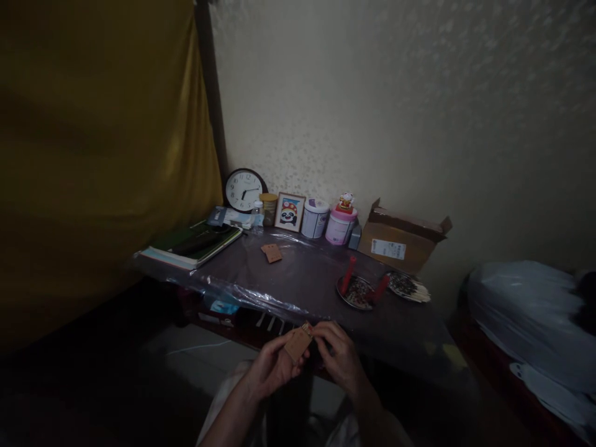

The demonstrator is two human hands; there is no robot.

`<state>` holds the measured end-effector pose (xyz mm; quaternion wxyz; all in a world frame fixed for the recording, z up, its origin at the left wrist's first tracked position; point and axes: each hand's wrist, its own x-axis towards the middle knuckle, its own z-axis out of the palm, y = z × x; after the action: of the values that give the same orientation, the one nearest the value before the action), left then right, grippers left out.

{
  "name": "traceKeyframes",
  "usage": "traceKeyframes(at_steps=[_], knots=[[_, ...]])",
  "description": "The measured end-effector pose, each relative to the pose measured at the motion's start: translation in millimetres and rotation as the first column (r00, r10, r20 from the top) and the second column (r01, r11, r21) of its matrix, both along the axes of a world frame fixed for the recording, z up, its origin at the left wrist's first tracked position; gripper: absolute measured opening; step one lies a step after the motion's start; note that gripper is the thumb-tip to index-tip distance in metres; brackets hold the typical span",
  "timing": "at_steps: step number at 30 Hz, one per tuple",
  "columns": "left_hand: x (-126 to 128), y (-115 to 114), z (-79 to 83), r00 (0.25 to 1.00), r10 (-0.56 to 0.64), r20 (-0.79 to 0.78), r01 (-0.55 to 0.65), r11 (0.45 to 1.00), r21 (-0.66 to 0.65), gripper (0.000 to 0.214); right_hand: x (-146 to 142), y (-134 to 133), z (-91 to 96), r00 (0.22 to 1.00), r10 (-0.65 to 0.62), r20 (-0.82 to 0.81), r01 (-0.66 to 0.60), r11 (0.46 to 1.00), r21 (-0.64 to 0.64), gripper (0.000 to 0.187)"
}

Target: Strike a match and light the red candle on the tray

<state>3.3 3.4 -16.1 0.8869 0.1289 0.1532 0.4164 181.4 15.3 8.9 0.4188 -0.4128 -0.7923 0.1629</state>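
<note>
A small brown cardboard matchbox (298, 343) is held in my left hand (277, 365), tilted up to the right above the table's front edge. At its upper end it is partly open, and what look like match ends show there. My right hand (339, 355) is closed in a pinch against that open end; the fingers hide whatever is between them. Further back on the table lie flat brown matchboxes (271, 252), partly overlapping. To the right, red candles (348, 276) rise from a round plate (354, 305) covered with dark bits.
A second plate (401, 287) carries dark bits and pale sticks. Behind stand a cardboard box (395, 242), pink and white tins (315, 218), a framed panda picture (289, 212) and a clock (244, 190). A green book (195, 245) lies left on the plastic-covered table (298, 273).
</note>
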Motion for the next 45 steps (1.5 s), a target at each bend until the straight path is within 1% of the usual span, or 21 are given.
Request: traceKeyframes(at_steps=[7,13,21,29,35,40,45], knots=[[-1.0,-0.2,-1.8,1.000,0.011,0.007,-0.011,1.000,0.010,0.029,1.6,0.9,-2.3,0.999,0.006,0.050,-0.008,0.999,0.031,0.021],[-1.0,2.1,-5.6,1.000,-0.003,0.005,0.003,1.000,0.013,0.032,1.1,1.9,-3.1,0.998,0.009,0.065,-0.016,0.994,0.109,0.019],[-1.9,1.4,-7.2,1.000,-0.017,0.001,0.017,1.000,0.008,0.031,3.2,3.8,-6.0,0.994,0.014,0.107,-0.024,0.996,0.091,0.019],[-1.5,2.5,-7.0,1.000,-0.015,-0.002,0.015,1.000,0.016,0.031,4.4,2.2,-4.3,0.988,0.028,0.151,-0.046,0.992,0.117,0.024],[-1.3,2.1,-8.0,1.000,-0.003,0.009,0.002,1.000,0.031,0.029,3.8,2.3,-5.5,0.989,0.029,0.146,-0.044,0.994,0.102,0.021],[-2.0,1.8,-7.6,1.000,-0.011,0.010,0.010,0.999,0.039,0.031,4.3,2.4,-6.1,0.992,0.031,0.126,-0.042,0.996,0.082,0.022],[-2.6,1.5,-8.1,1.000,0.000,0.014,0.000,0.999,0.035,0.031,1.7,2.4,-3.2,0.997,-0.070,0.029,0.070,0.998,0.007,0.019]])
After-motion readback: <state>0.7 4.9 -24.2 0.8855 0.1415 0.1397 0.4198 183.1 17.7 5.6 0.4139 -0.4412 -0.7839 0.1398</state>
